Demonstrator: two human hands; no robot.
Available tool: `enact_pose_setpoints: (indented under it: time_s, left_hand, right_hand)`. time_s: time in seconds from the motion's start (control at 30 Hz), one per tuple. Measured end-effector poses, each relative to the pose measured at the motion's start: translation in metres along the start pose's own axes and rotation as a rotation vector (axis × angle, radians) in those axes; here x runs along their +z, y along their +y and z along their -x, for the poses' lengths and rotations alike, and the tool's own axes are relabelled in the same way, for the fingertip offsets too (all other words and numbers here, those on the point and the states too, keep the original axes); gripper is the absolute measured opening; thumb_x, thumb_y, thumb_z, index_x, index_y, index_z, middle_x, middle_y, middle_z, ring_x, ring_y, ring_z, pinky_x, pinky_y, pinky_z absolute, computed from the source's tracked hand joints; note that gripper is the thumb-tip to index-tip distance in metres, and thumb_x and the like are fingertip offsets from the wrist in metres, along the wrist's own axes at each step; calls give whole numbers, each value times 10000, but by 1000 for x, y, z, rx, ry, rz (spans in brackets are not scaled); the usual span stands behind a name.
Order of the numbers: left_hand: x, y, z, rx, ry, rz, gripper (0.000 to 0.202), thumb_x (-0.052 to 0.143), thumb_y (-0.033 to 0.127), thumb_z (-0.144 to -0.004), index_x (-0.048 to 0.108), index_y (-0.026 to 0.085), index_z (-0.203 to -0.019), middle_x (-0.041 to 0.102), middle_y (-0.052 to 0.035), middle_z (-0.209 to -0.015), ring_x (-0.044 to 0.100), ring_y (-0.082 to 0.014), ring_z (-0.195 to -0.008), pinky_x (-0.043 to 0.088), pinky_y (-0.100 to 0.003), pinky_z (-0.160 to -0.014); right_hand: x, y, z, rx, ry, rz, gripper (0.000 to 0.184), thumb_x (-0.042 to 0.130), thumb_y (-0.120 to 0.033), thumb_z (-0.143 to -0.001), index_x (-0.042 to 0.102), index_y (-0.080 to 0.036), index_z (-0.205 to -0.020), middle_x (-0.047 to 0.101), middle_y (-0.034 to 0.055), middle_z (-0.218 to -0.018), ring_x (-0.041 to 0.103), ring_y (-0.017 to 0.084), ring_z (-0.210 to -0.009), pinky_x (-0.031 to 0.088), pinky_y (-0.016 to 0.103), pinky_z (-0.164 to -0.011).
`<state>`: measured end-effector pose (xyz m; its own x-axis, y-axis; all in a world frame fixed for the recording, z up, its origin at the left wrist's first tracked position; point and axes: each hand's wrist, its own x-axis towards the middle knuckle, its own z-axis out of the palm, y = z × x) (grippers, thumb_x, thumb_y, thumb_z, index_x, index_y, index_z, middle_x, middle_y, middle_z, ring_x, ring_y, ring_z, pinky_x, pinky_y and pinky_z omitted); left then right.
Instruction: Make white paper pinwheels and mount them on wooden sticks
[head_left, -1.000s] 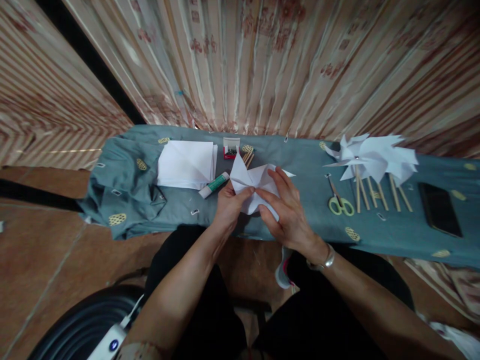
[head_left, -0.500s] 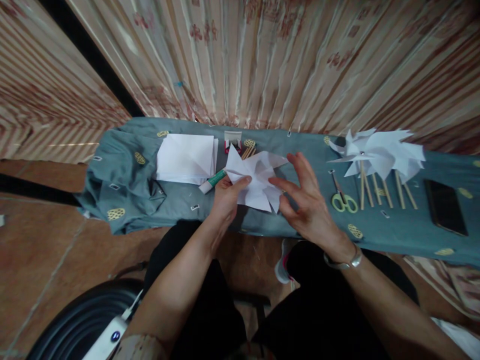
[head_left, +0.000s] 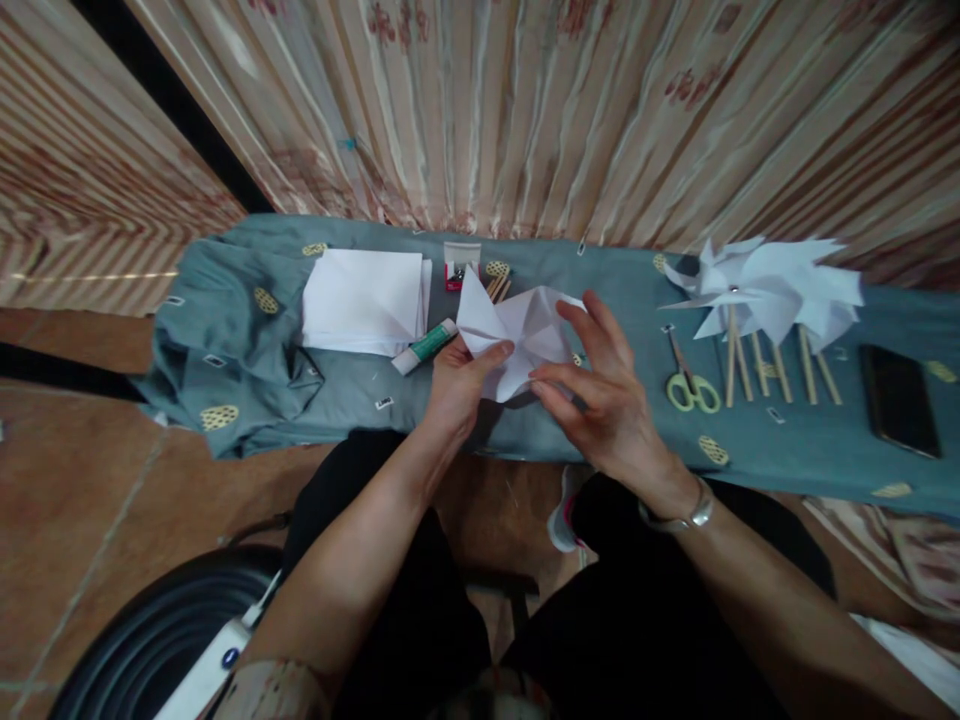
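Observation:
My left hand [head_left: 459, 384] is closed on the middle of a folded white paper pinwheel [head_left: 517, 338], thumb on top, holding it just above the teal cloth. My right hand [head_left: 602, 392] is at the pinwheel's right side, its thumb and fingers pinching a paper flap while the other fingers stay spread. A glue stick [head_left: 426, 347] with a green band lies just left of my left hand.
A stack of white paper squares [head_left: 365, 300] lies at the left on the teal cloth [head_left: 247, 340]. A small red box [head_left: 460, 267] and wooden sticks [head_left: 498, 287] sit behind the pinwheel. Right: green scissors [head_left: 691, 384], finished pinwheels on sticks [head_left: 765, 295], a black phone [head_left: 898, 400].
My right hand lifted off the paper with fingers spread, then came back and pinched a flap on the right side. My left hand kept its hold on the centre.

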<state>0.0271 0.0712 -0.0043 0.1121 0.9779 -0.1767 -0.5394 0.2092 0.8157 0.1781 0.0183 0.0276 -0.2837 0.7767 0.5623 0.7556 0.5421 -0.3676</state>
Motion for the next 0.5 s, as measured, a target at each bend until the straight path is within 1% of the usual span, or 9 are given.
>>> enact_pose_setpoints:
  time_s: [0.1, 0.2, 0.3, 0.37, 0.5]
  left_hand:
    - [1, -1, 2, 4, 5, -21, 270, 802, 228, -562, 695, 148, -797, 707, -2, -741, 608, -138, -661, 469, -268, -685]
    - [1, -1, 3, 25, 9, -48, 250, 798, 226, -558, 693, 152, -772, 706, 3, -736, 603, -134, -661, 470, -265, -692]
    - [1, -2, 3, 59, 5, -67, 219, 794, 220, -559, 688, 154, -740, 702, 9, -721, 598, -129, -663, 469, -259, -698]
    - [1, -2, 3, 56, 5, -70, 214, 790, 218, -564, 688, 154, -741, 703, 11, -719, 596, -127, -655, 470, -258, -688]
    - [3, -1, 4, 37, 12, -71, 224, 787, 214, -564, 690, 158, -757, 710, 12, -732, 604, -129, -653, 479, -263, -686]
  right_hand:
    - [6, 2, 0, 23, 58, 13, 124, 568, -279, -908, 679, -261, -960, 386, 6, -1517, 246, 325, -1450, 282, 604, -1134]
    - [8, 1, -3, 18, 99, 36, 125, 568, -281, -907, 670, -258, -975, 401, 16, -1504, 267, 326, -1441, 292, 620, -1122]
    - [8, -2, -7, 14, 106, 36, 137, 561, -298, -910, 661, -263, -998, 391, 11, -1506, 263, 331, -1442, 284, 641, -1115]
    - [7, -3, -9, 22, 101, 29, 142, 551, -303, -914, 656, -265, -1004, 384, 7, -1508, 256, 334, -1443, 274, 651, -1114]
    - [9, -2, -11, 36, 114, 32, 121, 546, -283, -914, 656, -257, -957, 389, 4, -1504, 257, 337, -1442, 271, 648, -1118]
